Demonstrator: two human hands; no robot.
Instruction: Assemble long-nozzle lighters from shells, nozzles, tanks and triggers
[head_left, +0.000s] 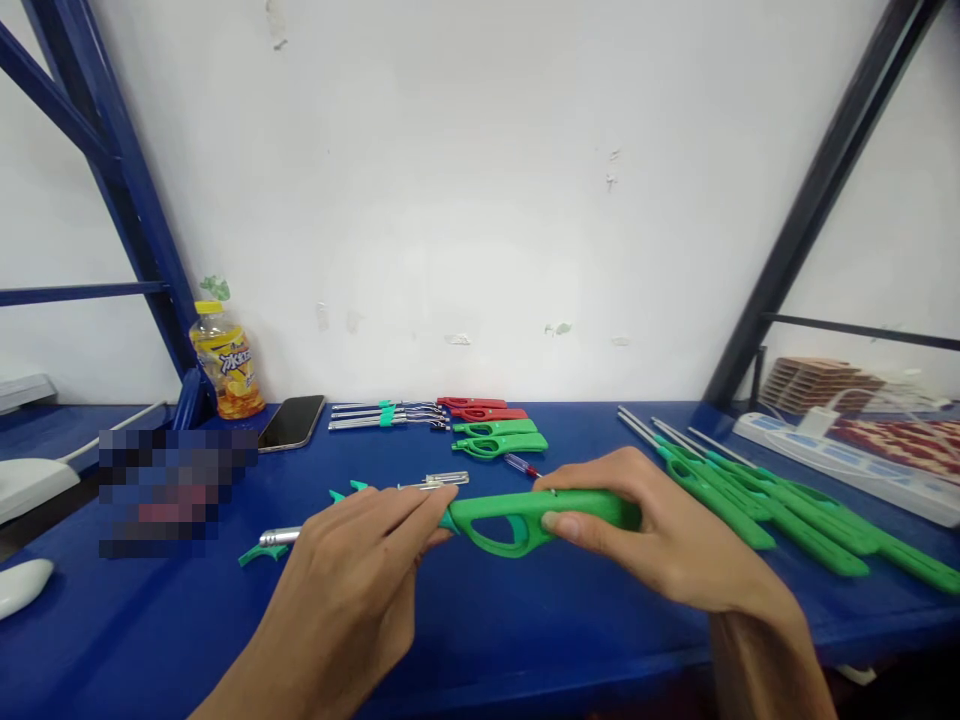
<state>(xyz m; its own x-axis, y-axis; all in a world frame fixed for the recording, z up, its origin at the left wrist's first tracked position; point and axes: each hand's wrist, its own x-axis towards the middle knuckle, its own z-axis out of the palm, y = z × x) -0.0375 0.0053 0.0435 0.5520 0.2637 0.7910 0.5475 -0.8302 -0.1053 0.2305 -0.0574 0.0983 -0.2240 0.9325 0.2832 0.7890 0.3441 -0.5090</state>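
Note:
My right hand (pixel 660 535) is wrapped round the rear of a green lighter handle (pixel 517 515), thumb under its trigger loop. My left hand (pixel 360 560) pinches the metal tube (pixel 279 537) where it meets the handle's front end; the tube sticks out to the left. Both hands hold the piece just above the blue table (pixel 487 620). A second metal tube with teal clips (pixel 420 485) lies right behind my left fingers.
Red handles (pixel 480 408) and green handles (pixel 499 437) lie in the middle at the back, beside loose metal tubes (pixel 382 415). Several finished green lighters (pixel 772 500) lie at right. A phone (pixel 292 422), a drink bottle (pixel 225 362) and a power strip (pixel 840 455) line the back.

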